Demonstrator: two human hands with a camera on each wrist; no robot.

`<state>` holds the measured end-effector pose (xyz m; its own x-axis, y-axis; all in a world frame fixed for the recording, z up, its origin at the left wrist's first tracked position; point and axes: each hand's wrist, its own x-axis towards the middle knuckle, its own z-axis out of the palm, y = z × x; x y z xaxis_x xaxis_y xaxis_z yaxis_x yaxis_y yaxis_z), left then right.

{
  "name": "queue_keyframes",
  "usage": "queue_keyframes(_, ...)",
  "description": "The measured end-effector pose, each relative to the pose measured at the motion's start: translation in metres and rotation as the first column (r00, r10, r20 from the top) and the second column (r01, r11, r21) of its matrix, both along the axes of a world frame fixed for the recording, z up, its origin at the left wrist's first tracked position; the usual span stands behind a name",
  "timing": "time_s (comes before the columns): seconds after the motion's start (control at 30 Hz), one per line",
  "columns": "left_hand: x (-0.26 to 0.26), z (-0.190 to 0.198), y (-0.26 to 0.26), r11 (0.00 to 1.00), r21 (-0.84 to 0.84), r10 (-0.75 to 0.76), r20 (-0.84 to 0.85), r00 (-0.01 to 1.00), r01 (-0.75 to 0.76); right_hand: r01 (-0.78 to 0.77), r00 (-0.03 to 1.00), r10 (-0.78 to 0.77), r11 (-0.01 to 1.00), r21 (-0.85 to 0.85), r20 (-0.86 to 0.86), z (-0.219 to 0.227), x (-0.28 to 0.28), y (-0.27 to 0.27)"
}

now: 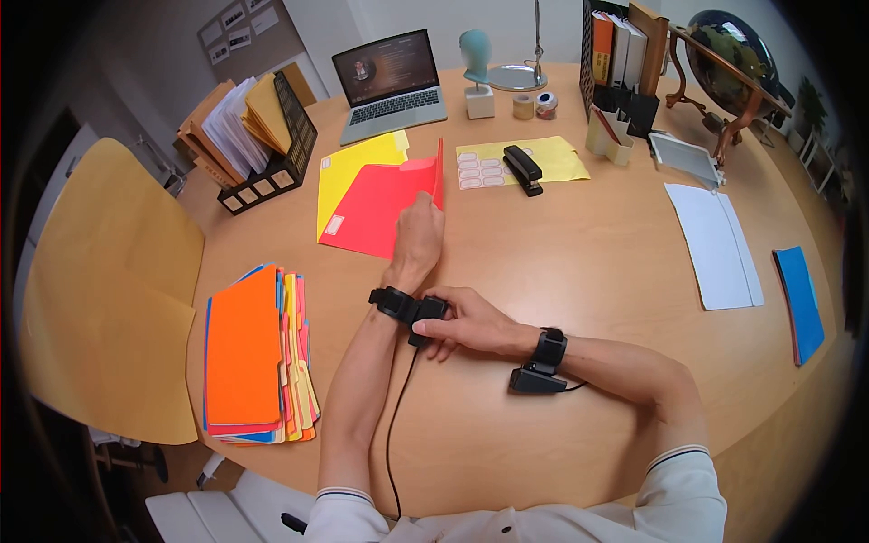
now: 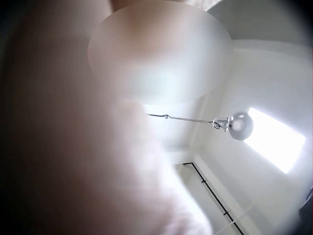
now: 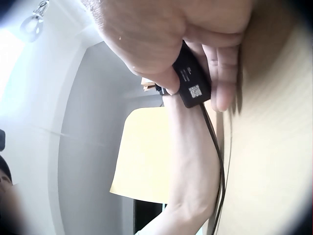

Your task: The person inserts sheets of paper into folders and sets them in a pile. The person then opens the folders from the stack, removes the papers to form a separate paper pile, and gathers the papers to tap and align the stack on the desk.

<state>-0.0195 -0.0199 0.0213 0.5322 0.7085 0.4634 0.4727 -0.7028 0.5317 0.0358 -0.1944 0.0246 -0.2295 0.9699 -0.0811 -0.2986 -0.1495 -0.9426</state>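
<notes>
head: black device (image 1: 434, 309), long axis bodyward

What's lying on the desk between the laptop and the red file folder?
A yellow file folder lies there, partly covered by the red file folder; the head view shows it.

The location is an office workspace. Indicators: a light-brown, wood-grain surface (image 1: 561, 249) carries an open silver laptop (image 1: 394, 107) at the far side, a black mesh file holder (image 1: 297, 119) at far left, a red paper folder (image 1: 369, 204), a stack of multicoloured folders (image 1: 243, 348) at near left, and a black metal-based stapler (image 1: 522, 169). A grey pinboard (image 1: 262, 48) bearing printed sheets stands beyond.
</notes>
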Motion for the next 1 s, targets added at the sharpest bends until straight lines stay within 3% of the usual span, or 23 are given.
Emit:
queue_keyframes(0.07, 0.0, -0.004, 0.0, 1.0, 0.005, 0.005, 0.05, 0.999, -0.006, -0.112, 0.98, 0.117, 0.993, -0.036, 0.158, 0.006, 0.005, -0.002)
queue_keyframes(0.2, -0.001, -0.013, -0.004, 1.0, 0.006, -0.019, 0.119, 0.993, 0.018, -0.121, 0.932, 0.125, 0.992, -0.032, 0.341, 0.016, 0.01, -0.007)
queue_keyframes(0.23, -0.001, -0.013, -0.005, 0.999, 0.019, -0.03, 0.14, 0.99, 0.028, -0.013, 0.827, -0.124, 0.971, 0.24, 0.549, 0.014, 0.015, -0.006)
queue_keyframes(0.27, -0.002, -0.014, -0.006, 0.999, 0.019, -0.031, 0.14, 0.99, 0.028, 0.021, 0.65, -0.398, 0.861, 0.508, 0.648, 0.012, 0.021, -0.003)
queue_keyframes(0.3, -0.003, -0.016, -0.007, 0.998, 0.033, -0.053, 0.157, 0.986, 0.049, 0.022, 0.649, -0.398, 0.862, 0.507, 0.649, 0.008, 0.029, 0.001)
queue_keyframes(0.37, -0.002, -0.016, -0.012, 0.996, 0.04, -0.084, 0.174, 0.981, 0.078, 0.403, 0.626, -0.571, 0.82, 0.407, 0.53, -0.005, 0.052, 0.013)
queue_keyframes(0.43, -0.002, -0.012, -0.02, 0.974, 0.166, -0.184, 0.174, 0.967, 0.155, 0.575, 0.717, -0.604, 0.795, 0.195, 0.349, -0.022, 0.082, 0.028)
queue_keyframes(0.5, -0.002, -0.011, -0.029, 0.965, 0.179, -0.215, 0.136, 0.967, 0.189, 0.605, 0.784, -0.604, 0.795, 0.043, 0.143, -0.015, 0.102, 0.03)
queue_keyframes(0.63, -0.007, -0.008, -0.047, 0.929, 0.198, -0.326, 0.034, 0.945, 0.314, 0.691, 0.723, -0.691, 0.723, -0.018, -0.021, -0.007, 0.113, 0.031)
queue_keyframes(0.83, -0.018, 0.0, -0.065, 0.816, 0.148, -0.554, -0.076, 0.829, 0.559, 0.601, 0.786, -0.607, 0.795, -0.087, -0.12, 0.005, 0.133, 0.027)
queue_keyframes(0.9, -0.02, 0.005, -0.065, 0.807, 0.096, -0.578, -0.068, 0.813, 0.582, 0.462, 0.885, -0.466, 0.868, -0.182, 0.023, -0.001, 0.156, 0.029)
queue_keyframes(0.97, -0.021, 0.006, -0.06, 0.795, 0.043, -0.603, -0.056, 0.796, 0.605, 0.4, 0.915, -0.4, 0.892, -0.212, 0.047, 0.001, 0.174, 0.025)
queue_keyframes(1.0, -0.021, 0.005, -0.056, 0.871, 0.099, -0.488, 0.054, 0.871, 0.482, 0.38, 0.921, -0.353, 0.907, -0.18, 0.165, 0.001, 0.18, 0.022)
